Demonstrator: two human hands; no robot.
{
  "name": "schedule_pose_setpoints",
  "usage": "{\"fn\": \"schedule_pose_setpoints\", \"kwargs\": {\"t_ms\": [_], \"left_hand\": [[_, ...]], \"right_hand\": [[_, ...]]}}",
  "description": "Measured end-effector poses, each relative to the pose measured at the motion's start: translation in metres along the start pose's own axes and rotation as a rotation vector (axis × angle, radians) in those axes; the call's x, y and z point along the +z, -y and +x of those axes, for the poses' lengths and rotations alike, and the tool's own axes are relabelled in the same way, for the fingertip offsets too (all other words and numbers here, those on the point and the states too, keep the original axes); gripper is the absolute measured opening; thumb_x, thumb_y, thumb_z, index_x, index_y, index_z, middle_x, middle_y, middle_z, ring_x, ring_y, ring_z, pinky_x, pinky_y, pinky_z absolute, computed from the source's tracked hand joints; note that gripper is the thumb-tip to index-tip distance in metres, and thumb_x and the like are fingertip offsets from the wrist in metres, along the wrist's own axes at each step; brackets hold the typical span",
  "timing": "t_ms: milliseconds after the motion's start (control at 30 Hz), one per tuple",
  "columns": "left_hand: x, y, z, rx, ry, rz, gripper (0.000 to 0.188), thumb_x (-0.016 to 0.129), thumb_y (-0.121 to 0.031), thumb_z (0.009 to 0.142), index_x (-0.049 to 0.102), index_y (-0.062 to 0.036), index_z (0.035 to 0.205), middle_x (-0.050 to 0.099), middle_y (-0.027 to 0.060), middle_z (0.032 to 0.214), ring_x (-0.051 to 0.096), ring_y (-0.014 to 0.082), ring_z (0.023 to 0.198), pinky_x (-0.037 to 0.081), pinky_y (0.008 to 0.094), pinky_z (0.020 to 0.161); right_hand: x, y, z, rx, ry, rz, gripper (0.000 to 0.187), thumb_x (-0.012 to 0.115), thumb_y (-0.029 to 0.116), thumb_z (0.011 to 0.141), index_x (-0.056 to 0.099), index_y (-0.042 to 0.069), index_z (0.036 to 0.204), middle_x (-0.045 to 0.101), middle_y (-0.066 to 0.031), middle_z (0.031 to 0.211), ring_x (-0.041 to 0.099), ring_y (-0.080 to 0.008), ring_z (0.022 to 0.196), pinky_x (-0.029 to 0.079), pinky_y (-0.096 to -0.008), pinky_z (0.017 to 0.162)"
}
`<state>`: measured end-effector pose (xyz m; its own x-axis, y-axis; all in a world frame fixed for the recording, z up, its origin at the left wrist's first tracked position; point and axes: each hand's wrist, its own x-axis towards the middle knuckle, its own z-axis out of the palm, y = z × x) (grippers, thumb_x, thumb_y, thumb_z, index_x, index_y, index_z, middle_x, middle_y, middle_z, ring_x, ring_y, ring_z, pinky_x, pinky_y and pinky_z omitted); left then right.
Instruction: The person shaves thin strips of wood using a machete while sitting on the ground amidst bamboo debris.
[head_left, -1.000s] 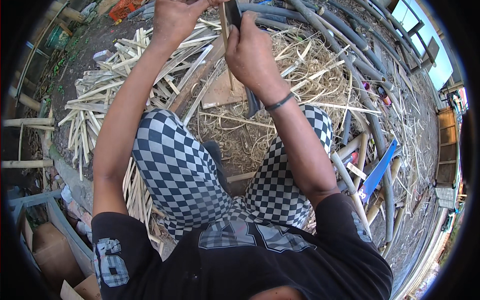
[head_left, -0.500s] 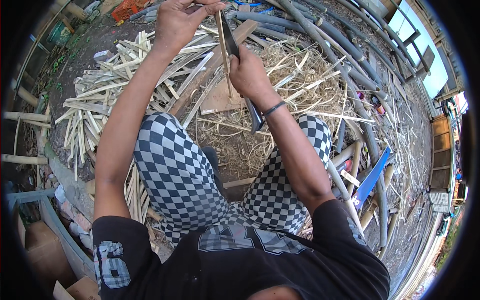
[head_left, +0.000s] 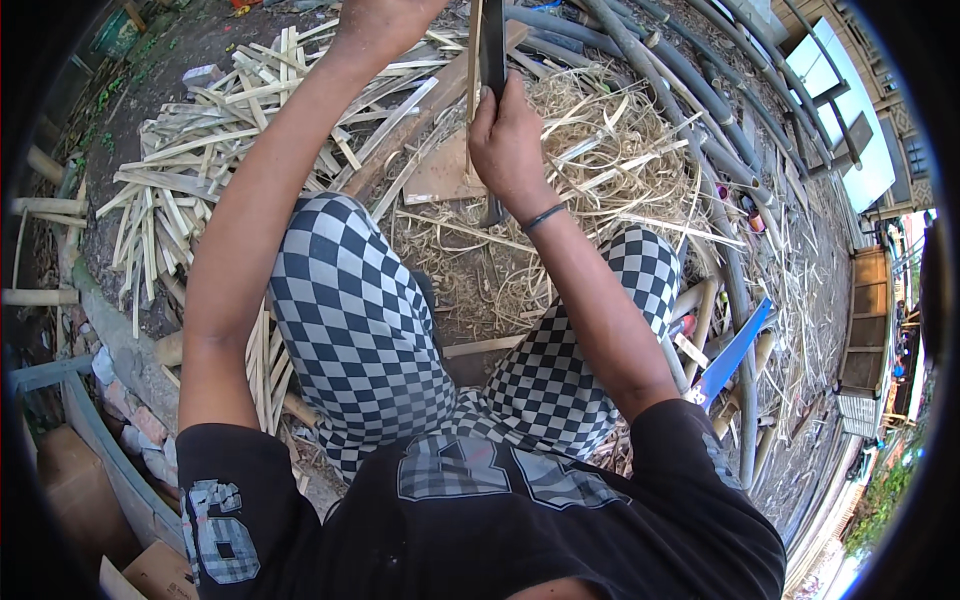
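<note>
My right hand [head_left: 508,135] is closed around a long knife [head_left: 492,45] with a dark blade, which points up and away; its handle end sticks out below my wrist. Close along the blade's left side stands a thin bamboo strip [head_left: 473,70], its lower end down at a flat wooden board [head_left: 425,185]. My left hand [head_left: 385,28] is raised at the upper edge of the head view, by the strip's top. Its fingertips are cut off there, though half a second ago they pinched the strip. My checkered knees are spread on either side.
A heap of split bamboo strips [head_left: 185,180] lies at the left, and curly shavings [head_left: 610,140] are piled at the right. Long poles [head_left: 700,100] lie beyond. A blue saw blade [head_left: 735,355] is beside my right knee. Cardboard boxes [head_left: 80,490] stand at the lower left.
My left hand has risen partly out of the picture. My right hand has moved slightly right and turned, and the knife and strip now stand more upright.
</note>
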<state>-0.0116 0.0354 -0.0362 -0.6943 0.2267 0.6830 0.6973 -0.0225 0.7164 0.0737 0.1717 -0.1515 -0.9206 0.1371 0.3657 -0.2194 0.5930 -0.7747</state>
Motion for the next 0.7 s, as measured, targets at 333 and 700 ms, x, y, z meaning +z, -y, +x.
{"fn": "schedule_pose_setpoints", "kwargs": {"t_ms": [333,700], "left_hand": [[-0.016,0.000,-0.007,-0.054,0.067,0.108,0.015,0.072,-0.002,0.088,0.057,-0.0009,0.085,0.064,0.0065,0.090,0.067,0.0134,0.084,0.059,0.0280,0.075],[-0.007,-0.012,-0.007,-0.142,0.325,-0.077,0.015,0.057,-0.017,0.102,0.056,-0.0020,0.103,0.067,0.0095,0.096,0.067,0.0136,0.087,0.056,0.0279,0.071]], "right_hand": [[0.014,-0.030,0.000,0.075,0.126,-0.087,0.017,0.050,0.014,0.097,0.052,-0.001,0.106,0.062,-0.0324,0.082,0.061,-0.0516,0.081,0.048,-0.0559,0.071],[-0.021,0.014,-0.005,0.175,0.179,0.361,0.018,0.047,0.014,0.101,0.048,-0.002,0.111,0.061,-0.0134,0.061,0.065,-0.0263,0.051,0.050,-0.0380,0.047]]}}
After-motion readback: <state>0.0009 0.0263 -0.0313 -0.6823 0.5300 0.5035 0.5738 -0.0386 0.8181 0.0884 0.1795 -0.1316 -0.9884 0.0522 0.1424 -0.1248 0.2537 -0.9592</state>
